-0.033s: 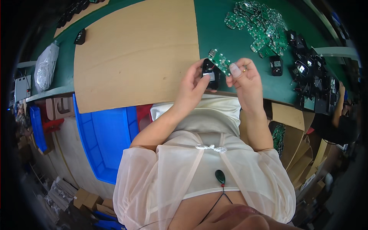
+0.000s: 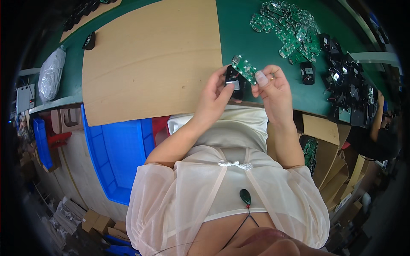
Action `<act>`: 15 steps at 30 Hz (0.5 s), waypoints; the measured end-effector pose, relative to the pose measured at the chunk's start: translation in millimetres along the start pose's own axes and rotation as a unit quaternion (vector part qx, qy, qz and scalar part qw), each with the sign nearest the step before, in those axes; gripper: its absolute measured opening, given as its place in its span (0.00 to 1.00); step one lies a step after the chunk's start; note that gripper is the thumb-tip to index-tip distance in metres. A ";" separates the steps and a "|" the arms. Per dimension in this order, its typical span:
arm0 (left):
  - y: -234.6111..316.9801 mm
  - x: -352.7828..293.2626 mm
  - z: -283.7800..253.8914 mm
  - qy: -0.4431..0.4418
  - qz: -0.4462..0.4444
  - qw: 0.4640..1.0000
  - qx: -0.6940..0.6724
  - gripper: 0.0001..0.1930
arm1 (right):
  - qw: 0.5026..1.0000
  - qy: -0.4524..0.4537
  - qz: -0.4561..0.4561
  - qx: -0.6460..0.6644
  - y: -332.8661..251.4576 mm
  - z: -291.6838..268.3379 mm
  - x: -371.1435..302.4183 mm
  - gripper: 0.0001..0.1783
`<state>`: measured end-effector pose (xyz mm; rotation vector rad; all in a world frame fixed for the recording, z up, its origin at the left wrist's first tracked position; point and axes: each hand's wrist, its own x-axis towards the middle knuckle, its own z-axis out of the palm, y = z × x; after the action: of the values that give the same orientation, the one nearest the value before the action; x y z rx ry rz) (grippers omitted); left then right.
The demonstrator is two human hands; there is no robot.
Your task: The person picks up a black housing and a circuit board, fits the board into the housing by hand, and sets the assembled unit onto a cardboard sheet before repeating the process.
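Observation:
My left hand [image 2: 217, 91] is closed around a black plastic housing [image 2: 229, 77], with the thumb on a silver-grey block inside it. Between the thumb and fingers of my right hand [image 2: 272, 87] is a green circuit board [image 2: 244, 68], pinched by its lower right end. The board slants over the housing's upper right side and hides part of it. Its far end carries a metal connector. A bit of red wire shows between board and housing; where it ends I cannot make out.
A cardboard sheet [image 2: 149, 64] covers the green table's middle. Circuit boards [image 2: 294, 25] lie heaped at the far right, beside a pile of black housings [image 2: 344, 77]. One housing [image 2: 307, 72] lies apart. A blue bin [image 2: 115, 158] stands below left. Another person's arm [image 2: 378, 117] shows far right.

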<state>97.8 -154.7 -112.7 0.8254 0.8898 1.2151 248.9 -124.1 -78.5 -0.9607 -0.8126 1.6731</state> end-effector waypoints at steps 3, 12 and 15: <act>0.3 0.0 1.2 0.002 -0.007 1.000 -0.004 0.21 | 1.000 -0.007 0.002 -0.004 2.9 -1.5 -1.3 0.09; 6.3 -3.4 10.1 0.004 -0.008 1.000 0.005 0.22 | 0.992 0.023 -0.034 -0.119 14.1 0.8 -15.1 0.10; 5.7 -2.1 9.2 0.015 -0.032 0.998 0.058 0.21 | 0.975 0.015 -0.103 -0.198 24.5 -0.8 -21.3 0.10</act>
<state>103.5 -156.4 -103.4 0.8659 1.0122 1.1304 243.1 -151.2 -95.5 -1.1256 -1.2122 1.3387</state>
